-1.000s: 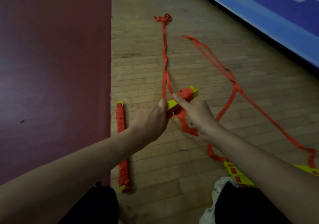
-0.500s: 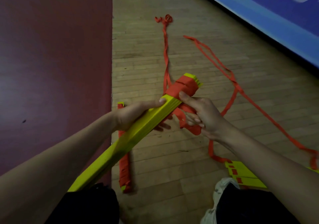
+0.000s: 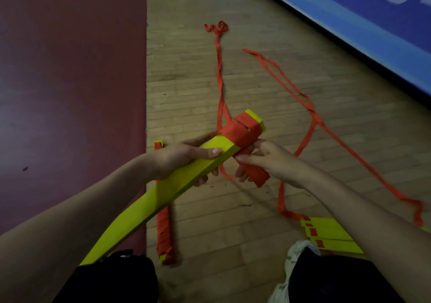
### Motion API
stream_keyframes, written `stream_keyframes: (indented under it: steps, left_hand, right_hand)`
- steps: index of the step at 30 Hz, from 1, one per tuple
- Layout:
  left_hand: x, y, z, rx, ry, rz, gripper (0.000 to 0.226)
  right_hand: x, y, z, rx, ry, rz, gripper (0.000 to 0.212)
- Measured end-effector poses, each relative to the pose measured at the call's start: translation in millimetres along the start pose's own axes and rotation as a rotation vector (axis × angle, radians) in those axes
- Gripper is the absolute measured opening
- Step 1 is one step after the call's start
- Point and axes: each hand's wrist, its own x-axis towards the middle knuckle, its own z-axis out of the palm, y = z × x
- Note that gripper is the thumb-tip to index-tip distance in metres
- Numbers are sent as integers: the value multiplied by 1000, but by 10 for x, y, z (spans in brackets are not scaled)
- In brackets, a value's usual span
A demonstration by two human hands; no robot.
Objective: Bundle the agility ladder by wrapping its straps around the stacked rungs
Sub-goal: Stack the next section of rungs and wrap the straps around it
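Observation:
A stack of yellow rungs point(image 3: 163, 190) slants from my lap up toward the middle of the view. My left hand point(image 3: 184, 160) grips the stack partway along it. Red strap point(image 3: 240, 130) is wound around the far end of the stack. My right hand point(image 3: 268, 160) holds a folded wad of red strap point(image 3: 257, 174) just below that wound end. Loose red strap point(image 3: 219, 69) trails away over the wooden floor, and another length point(image 3: 310, 109) loops off to the right.
A second bundle wrapped in red strap point(image 3: 164, 228) lies on the floor beside the dark red mat point(image 3: 70, 92). More yellow rungs point(image 3: 331, 235) lie at the lower right by my knee. A blue banner point(image 3: 349, 22) runs along the far right.
The rung stack has tilted up so its yellow length shows along my left arm. My left hand shifted its grip on the stack, and my right hand moved under the wound end with the folded strap.

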Motion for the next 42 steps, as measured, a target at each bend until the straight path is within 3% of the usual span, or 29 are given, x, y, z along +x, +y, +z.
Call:
stream_keyframes:
  steps: [4, 7, 13, 18, 23, 25, 28, 30, 32, 35, 38, 40, 42]
  left_hand:
    - [12, -16, -2, -52, 32, 15, 78]
    - [33, -14, 17, -61, 16, 28, 66]
    - [53, 13, -5, -65, 43, 50, 48]
    - [30, 66, -57, -82, 64, 66, 45]
    - [26, 78, -26, -34, 94, 53, 38]
    - [11, 82, -46, -39, 105, 50, 40]
    - [-13, 85, -62, -42, 84, 59, 46]
    - [-27, 106, -53, -15, 77, 67, 44]
    - [-32, 125, -44, 31, 79, 73, 43]
    - [-35, 137, -19, 106, 70, 73, 45]
    - [-31, 165, 34, 126, 40, 62, 46]
    - [-32, 192, 74, 104, 16, 59, 43]
    - [-43, 210, 99, 99, -4, 64, 38]
  right_hand:
    - [-8, 26, 11, 28, 47, 8, 5]
    - [35, 95, 118, 71, 65, 32, 20]
    - [44, 113, 130, 154, 117, 79, 5]
    - [121, 213, -8, -209, 433, -48, 16]
    - [97, 149, -62, -647, 580, -179, 15]
    - [66, 101, -60, -803, 547, -132, 20]
    - [79, 197, -91, -979, 359, 206, 38]
    - [97, 284, -134, -932, 282, 438, 50]
    - [108, 339, -212, -742, 316, 470, 49]
    - [93, 413, -233, -739, 256, 307, 38]
    - [49, 463, -144, -754, 91, 172, 57]
    - [40, 404, -59, -505, 46, 80, 71]
    - [57, 306, 11, -257, 116, -32, 67]
